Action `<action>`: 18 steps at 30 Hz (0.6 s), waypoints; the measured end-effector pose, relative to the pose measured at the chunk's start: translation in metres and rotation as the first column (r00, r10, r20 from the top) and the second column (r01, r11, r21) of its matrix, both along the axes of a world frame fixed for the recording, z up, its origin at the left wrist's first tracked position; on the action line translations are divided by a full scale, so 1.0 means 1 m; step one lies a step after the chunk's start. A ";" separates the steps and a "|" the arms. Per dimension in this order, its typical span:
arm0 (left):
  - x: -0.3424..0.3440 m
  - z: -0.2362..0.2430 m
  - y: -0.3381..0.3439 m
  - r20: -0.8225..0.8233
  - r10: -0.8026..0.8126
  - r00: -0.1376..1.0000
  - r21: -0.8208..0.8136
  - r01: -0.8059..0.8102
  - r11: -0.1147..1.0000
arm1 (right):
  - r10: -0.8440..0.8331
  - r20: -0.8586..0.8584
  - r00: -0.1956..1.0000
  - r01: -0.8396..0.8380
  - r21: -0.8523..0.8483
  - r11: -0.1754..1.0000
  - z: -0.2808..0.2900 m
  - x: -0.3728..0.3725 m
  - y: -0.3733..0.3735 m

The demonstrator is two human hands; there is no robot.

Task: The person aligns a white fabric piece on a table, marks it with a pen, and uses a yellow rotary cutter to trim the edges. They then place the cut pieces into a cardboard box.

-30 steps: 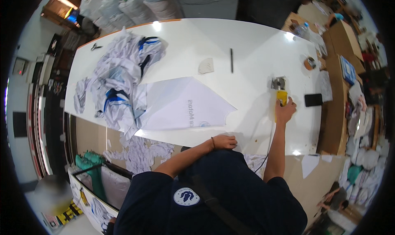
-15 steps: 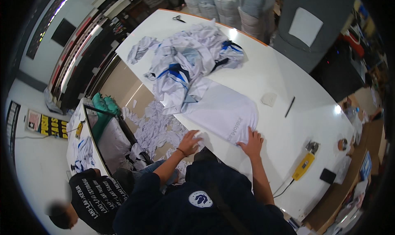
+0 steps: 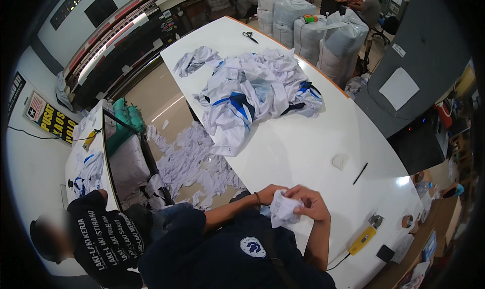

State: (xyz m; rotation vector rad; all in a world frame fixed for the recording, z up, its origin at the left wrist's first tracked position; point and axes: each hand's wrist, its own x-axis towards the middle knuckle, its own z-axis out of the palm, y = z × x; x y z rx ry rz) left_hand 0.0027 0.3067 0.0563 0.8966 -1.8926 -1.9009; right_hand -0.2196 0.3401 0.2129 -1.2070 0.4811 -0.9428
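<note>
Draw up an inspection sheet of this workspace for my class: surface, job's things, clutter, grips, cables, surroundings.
Surface: white table, glossy.
Job's things: crumpled white cloth, held; white-and-blue fabric heap on the table.
Clutter: scissors, thin black stick and yellow handheld tool on the table; white scraps on the floor.
Grips: left grip and right grip both on the white cloth.
Cables: black cord from the yellow handheld tool; far end unseen.
Surroundings: wrapped bundles beyond the table; co-worker at left.
</note>
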 end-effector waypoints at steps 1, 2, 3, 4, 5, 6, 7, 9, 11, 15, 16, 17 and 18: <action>0.005 0.014 -0.011 -0.157 0.131 0.979 -0.024 -0.137 0.990 | -0.158 -0.122 0.980 0.146 -0.100 0.984 -0.004 0.002 -0.009; 0.017 0.034 -0.033 -0.234 0.115 0.965 -0.187 -0.161 0.969 | -0.294 -0.187 0.937 0.292 -0.037 0.956 -0.013 0.003 -0.015; 0.034 0.038 -0.059 -0.280 0.170 0.945 -0.197 -0.230 0.953 | -0.416 -0.258 0.872 0.435 0.016 0.900 -0.024 0.002 -0.017; 0.057 0.045 -0.085 -0.323 0.233 0.918 -0.205 -0.308 0.929 | -0.513 -0.328 0.793 0.560 0.062 0.826 -0.033 0.004 -0.019; 0.082 0.062 -0.115 -0.287 0.305 0.908 -0.292 -0.386 0.875 | -0.564 -0.356 0.745 0.639 0.140 0.756 -0.039 0.001 -0.019; 0.111 0.086 -0.146 -0.260 0.380 0.888 -0.376 -0.455 0.807 | -0.605 -0.390 0.694 0.708 0.215 0.673 -0.045 -0.002 -0.018; 0.140 0.114 -0.176 -0.164 0.548 0.820 -0.472 -0.553 0.687 | -0.641 -0.428 0.637 0.768 0.283 0.574 -0.051 -0.004 -0.016; 0.213 0.152 -0.249 -0.121 0.703 0.701 -0.767 -0.515 0.382 | -0.666 -0.519 0.536 0.844 0.310 0.438 -0.072 -0.008 -0.009; 0.278 0.210 -0.309 -0.156 0.834 0.530 -0.724 -0.636 0.269 | -0.673 -0.569 0.472 0.881 0.330 0.339 -0.090 -0.004 -0.006; 0.386 0.206 -0.393 -0.390 0.859 0.331 -0.909 -0.288 -0.302 | -0.585 -0.730 0.353 0.934 0.236 0.269 -0.121 0.022 0.002; 0.394 0.196 -0.395 -0.313 0.892 0.327 -0.920 -0.339 -0.199 | -0.540 -0.792 0.285 0.952 0.170 0.253 -0.132 0.028 0.005; 0.398 0.180 -0.396 -0.230 0.915 0.331 -0.918 -0.387 -0.091 | -0.510 -0.826 0.239 0.945 0.078 0.317 -0.143 0.035 0.008; 0.400 0.151 -0.392 -0.083 0.923 0.377 -0.829 -0.540 0.146 | -0.475 -0.858 0.193 0.924 -0.003 0.382 -0.158 0.042 0.013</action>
